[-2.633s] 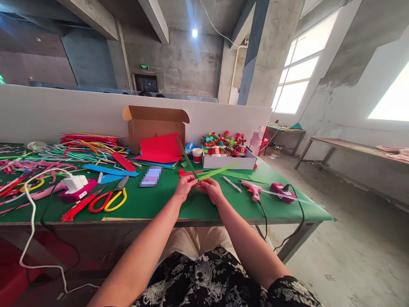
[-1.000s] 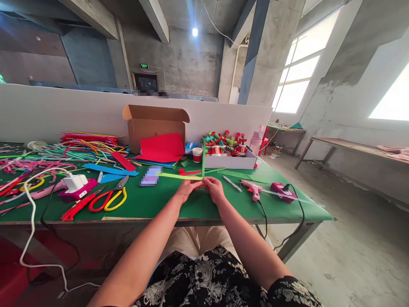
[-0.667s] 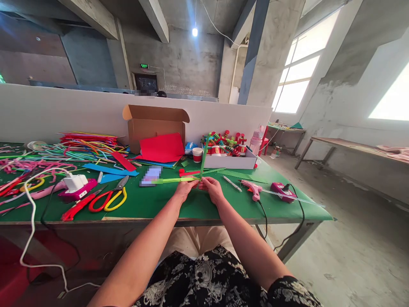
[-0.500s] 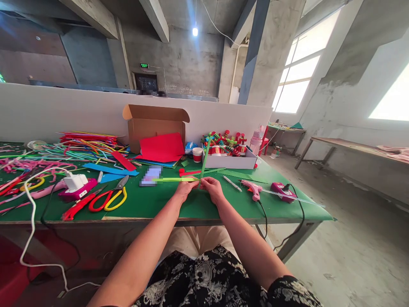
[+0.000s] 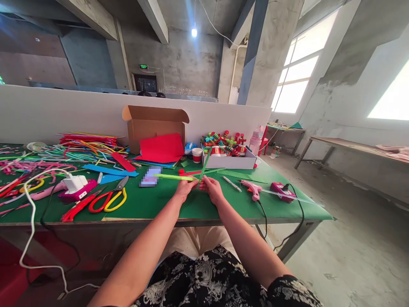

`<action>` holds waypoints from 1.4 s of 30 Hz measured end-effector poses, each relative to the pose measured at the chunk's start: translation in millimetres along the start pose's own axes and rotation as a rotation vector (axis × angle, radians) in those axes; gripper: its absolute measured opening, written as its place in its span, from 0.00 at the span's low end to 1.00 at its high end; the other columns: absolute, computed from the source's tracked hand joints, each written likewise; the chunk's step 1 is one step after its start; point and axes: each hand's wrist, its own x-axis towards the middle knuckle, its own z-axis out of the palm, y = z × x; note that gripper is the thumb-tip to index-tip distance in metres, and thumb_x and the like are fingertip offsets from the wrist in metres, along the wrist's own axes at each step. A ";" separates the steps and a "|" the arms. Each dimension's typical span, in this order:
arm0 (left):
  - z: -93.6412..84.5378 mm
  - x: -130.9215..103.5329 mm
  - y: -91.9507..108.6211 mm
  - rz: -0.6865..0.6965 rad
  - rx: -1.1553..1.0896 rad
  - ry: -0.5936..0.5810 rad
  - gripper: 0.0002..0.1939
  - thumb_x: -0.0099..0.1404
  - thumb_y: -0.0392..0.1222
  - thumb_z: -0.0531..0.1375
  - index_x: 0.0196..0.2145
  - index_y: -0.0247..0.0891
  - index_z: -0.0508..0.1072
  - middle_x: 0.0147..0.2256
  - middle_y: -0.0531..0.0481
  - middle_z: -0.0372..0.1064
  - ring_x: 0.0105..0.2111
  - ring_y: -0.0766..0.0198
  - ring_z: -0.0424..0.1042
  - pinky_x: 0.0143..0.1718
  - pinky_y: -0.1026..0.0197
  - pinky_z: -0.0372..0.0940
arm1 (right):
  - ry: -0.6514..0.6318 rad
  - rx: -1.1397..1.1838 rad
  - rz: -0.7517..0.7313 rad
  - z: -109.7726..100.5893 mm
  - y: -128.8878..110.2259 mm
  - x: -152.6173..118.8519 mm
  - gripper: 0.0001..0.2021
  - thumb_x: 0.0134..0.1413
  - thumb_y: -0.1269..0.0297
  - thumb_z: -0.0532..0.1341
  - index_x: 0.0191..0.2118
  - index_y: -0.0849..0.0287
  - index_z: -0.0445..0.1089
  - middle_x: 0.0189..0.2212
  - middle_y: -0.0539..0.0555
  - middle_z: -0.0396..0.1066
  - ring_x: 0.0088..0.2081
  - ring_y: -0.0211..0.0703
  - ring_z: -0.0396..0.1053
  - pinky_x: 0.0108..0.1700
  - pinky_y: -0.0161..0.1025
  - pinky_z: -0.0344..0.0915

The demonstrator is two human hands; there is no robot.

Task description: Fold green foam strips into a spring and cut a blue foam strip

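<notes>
My left hand (image 5: 184,189) is closed on a light green paper strip (image 5: 169,176) that points left, its far end near a phone (image 5: 150,176) with a blurred screen. Close beside it, my right hand (image 5: 212,187) pinches a darker green strip (image 5: 206,163) that slants up and away. The two strips meet between my fingertips, just above the table's front part. Behind the hands lie a red strip (image 5: 191,173) and flat green strips (image 5: 247,175). A white pen (image 5: 231,183) and a pink glue gun (image 5: 253,189) rest to the right.
Scissors (image 5: 111,200), red pliers (image 5: 77,209) and a power strip (image 5: 77,191) lie left. Piled pipe cleaners (image 5: 79,149), an open cardboard box (image 5: 134,136), a paper cup (image 5: 197,156) and a white box of figures (image 5: 230,162) stand behind. Another power socket (image 5: 283,191) is at right.
The darker green strip now leans further right, and its top is lower. The light green strip's left end has risen slightly. Both hands remain close together.
</notes>
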 end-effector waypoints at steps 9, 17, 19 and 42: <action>-0.4 -0.5 1.0 -0.040 0.016 -0.005 0.16 0.40 0.50 0.71 0.22 0.36 0.73 0.20 0.52 0.69 0.20 0.67 0.65 0.25 0.62 0.62 | -0.021 -0.062 -0.036 -1.2 4.3 0.1 0.15 0.29 0.57 0.74 0.21 0.58 0.70 0.16 0.46 0.69 0.22 0.35 0.67 0.32 0.35 0.69; 1.1 0.6 1.8 0.076 0.078 0.031 0.15 0.41 0.50 0.70 0.22 0.36 0.75 0.21 0.51 0.71 0.23 0.65 0.66 0.27 0.62 0.63 | -0.014 -0.074 -0.011 -0.7 3.6 0.5 0.15 0.31 0.55 0.73 0.22 0.59 0.72 0.19 0.49 0.71 0.22 0.36 0.69 0.31 0.37 0.71; 1.9 0.1 2.5 0.090 0.099 0.032 0.15 0.42 0.51 0.69 0.22 0.36 0.75 0.21 0.50 0.71 0.23 0.65 0.67 0.27 0.61 0.64 | -0.018 -0.077 -0.006 -0.8 3.3 0.4 0.16 0.30 0.54 0.74 0.22 0.60 0.72 0.19 0.50 0.72 0.22 0.37 0.69 0.31 0.38 0.72; -0.3 -2.2 7.2 0.027 0.064 -0.041 0.12 0.42 0.46 0.68 0.18 0.38 0.70 0.16 0.55 0.64 0.20 0.66 0.63 0.25 0.62 0.60 | -0.057 -0.157 -0.054 1.0 1.2 -2.4 0.17 0.30 0.52 0.72 0.21 0.58 0.70 0.17 0.48 0.70 0.21 0.37 0.67 0.30 0.36 0.67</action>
